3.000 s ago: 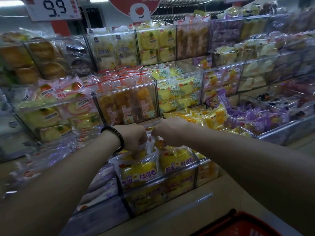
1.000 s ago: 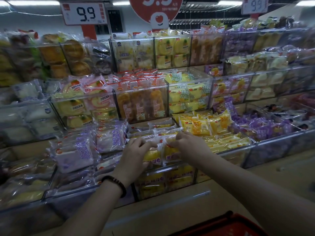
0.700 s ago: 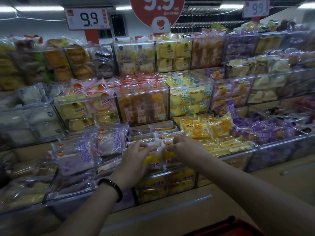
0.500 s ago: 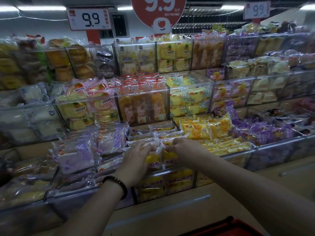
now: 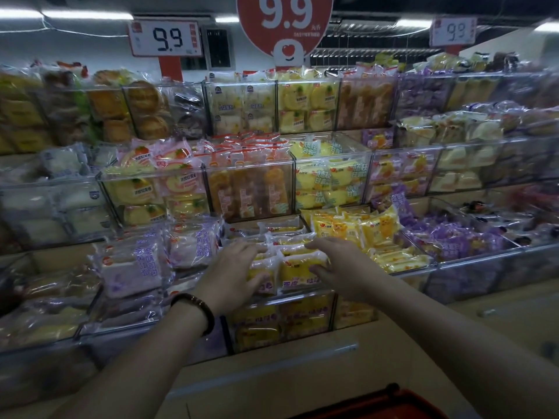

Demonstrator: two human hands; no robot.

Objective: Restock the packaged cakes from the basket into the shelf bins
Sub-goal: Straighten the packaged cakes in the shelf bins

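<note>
A: Status?
B: Yellow plastic-wrapped cake packs [image 5: 298, 269] in the clear acrylic front bin [image 5: 302, 298], between my hands. Left hand [image 5: 233, 273], right hand [image 5: 340, 267] both spread flat on them. Red plastic basket [image 5: 378, 400] below, nearer right.

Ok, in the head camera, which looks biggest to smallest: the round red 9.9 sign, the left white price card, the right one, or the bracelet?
Round red 9.9 sign, even cut off on top.
Left white price card.
Right white price card and bracelet: look alike; the bracelet is nearer, so unsure.
</note>
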